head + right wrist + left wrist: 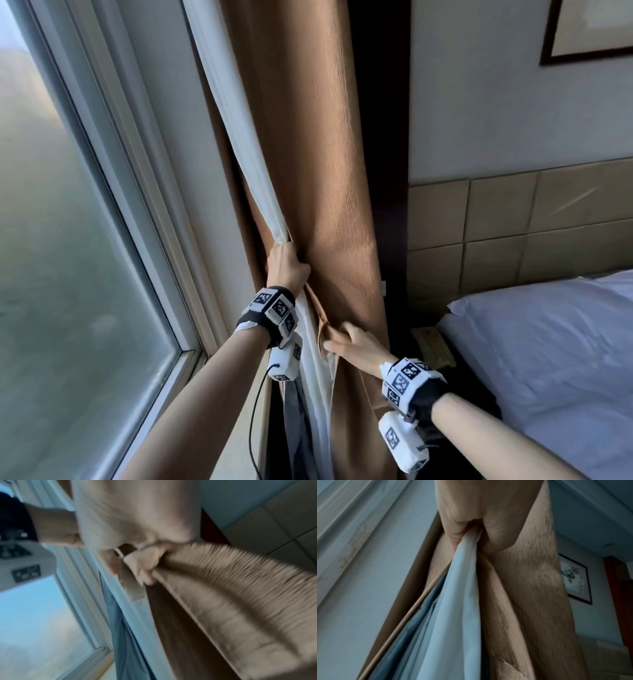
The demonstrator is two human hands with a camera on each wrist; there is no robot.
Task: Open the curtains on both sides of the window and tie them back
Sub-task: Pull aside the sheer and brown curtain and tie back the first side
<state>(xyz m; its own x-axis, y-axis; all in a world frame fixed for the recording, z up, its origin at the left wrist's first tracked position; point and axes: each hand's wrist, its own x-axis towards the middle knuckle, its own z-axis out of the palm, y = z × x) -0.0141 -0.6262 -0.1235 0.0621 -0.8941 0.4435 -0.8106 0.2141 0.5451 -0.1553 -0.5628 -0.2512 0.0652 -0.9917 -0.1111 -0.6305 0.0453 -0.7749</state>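
A tan ribbed curtain point(318, 144) hangs bunched at the right side of the window point(68, 222), with its white lining point(239, 137) on the window side. My left hand point(286, 263) grips the gathered lining and curtain edge at mid height; the left wrist view shows the white lining point(462, 588) squeezed in my left hand point(471, 524). Lower down, my right hand point(349, 344) pinches the tan curtain's hem. In the blurred right wrist view my right hand's fingers point(145, 566) curl round the tan curtain edge point(223, 588). No tie-back is in view.
A bed with white bedding point(548, 342) stands close on the right, under a padded beige headboard point(513, 233). A dark wooden post point(387, 137) runs behind the curtain. A framed picture point(589, 31) hangs on the wall. The window frame point(144, 205) is at the left.
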